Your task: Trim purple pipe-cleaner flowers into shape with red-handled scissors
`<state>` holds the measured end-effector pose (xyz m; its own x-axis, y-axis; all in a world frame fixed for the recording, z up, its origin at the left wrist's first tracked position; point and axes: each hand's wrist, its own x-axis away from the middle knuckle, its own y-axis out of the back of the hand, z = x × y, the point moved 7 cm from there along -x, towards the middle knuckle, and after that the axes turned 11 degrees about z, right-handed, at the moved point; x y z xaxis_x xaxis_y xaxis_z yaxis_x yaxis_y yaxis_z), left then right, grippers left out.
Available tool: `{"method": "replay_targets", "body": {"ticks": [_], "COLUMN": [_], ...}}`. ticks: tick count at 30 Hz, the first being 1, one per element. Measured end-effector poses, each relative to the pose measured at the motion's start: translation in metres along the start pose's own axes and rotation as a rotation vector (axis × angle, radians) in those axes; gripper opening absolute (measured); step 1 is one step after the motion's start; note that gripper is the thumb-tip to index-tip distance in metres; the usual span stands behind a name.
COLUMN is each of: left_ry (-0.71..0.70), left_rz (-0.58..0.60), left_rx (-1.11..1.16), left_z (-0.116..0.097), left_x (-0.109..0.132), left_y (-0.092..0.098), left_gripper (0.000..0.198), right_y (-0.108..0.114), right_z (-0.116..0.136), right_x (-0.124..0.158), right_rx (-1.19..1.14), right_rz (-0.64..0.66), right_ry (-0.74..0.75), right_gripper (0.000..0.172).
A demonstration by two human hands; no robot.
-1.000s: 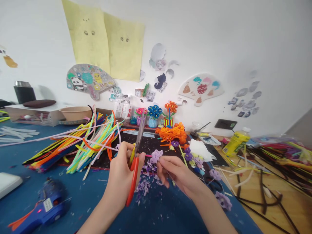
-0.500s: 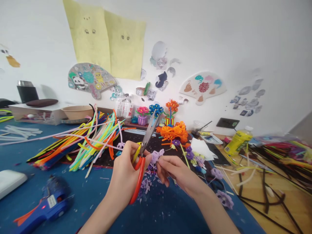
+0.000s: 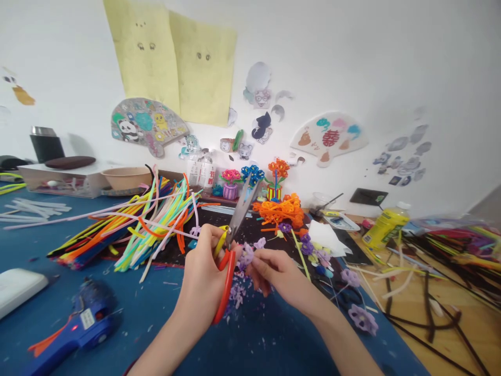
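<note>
My left hand [image 3: 203,271] is wrapped round a pair of scissors [image 3: 227,271] with red and yellow handles, the blades pointing up and away. Right beside it, my right hand [image 3: 274,271] pinches a small light purple fuzzy flower [image 3: 246,254] between thumb and fingers. The flower sits just right of the scissors' pivot, close to the left fingertips. Purple fuzzy clippings [image 3: 237,295] lie on the blue mat [image 3: 250,344] below the hands.
Coloured pipe cleaners [image 3: 156,224] lie in a heap at left, near a blue glue gun [image 3: 84,324]. Orange flowers [image 3: 282,209] are piled behind the hands. Purple flowers [image 3: 363,319], a yellow bottle [image 3: 385,225] and black pipe cleaners [image 3: 428,308] are at right.
The light purple flower has turned and shifted slightly left between the fingers. The whole view has moved a little; both hands keep their hold.
</note>
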<state>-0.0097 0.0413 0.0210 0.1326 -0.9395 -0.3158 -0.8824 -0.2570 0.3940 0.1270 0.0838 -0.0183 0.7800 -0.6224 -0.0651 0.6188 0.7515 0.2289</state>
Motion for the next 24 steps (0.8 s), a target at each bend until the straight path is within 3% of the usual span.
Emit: {"method": "replay_targets", "body": {"ticks": [4,9,14,20,24], "left_ry": [0.047,0.042,-0.033,0.02,0.033], "left_rz": [-0.031,0.05,0.107,0.216,0.227], "left_rx": [-0.054,-0.046,0.182,0.445,0.501], "left_z": [0.004,0.001,-0.005,-0.007,-0.009], "left_x": [-0.001,0.001,0.002,-0.002,-0.002], "left_y": [0.005,0.001,-0.008,-0.017,-0.018], "left_gripper": [0.023,0.021,0.025,0.033,0.035], "right_y": [0.01,0.015,0.009,0.005,0.005], "right_z": [0.004,0.01,0.016,0.019,0.021], "right_x": [0.002,0.008,0.011,0.012,0.013], "right_rx": [-0.044,-0.051,-0.006,-0.005,0.001], "right_rz": [-0.117,-0.217,-0.184,-0.134,-0.132], "right_ry": [0.02,0.011,0.006,-0.003,-0.008], "right_gripper": [0.038,0.034,0.033,0.03,0.031]}}
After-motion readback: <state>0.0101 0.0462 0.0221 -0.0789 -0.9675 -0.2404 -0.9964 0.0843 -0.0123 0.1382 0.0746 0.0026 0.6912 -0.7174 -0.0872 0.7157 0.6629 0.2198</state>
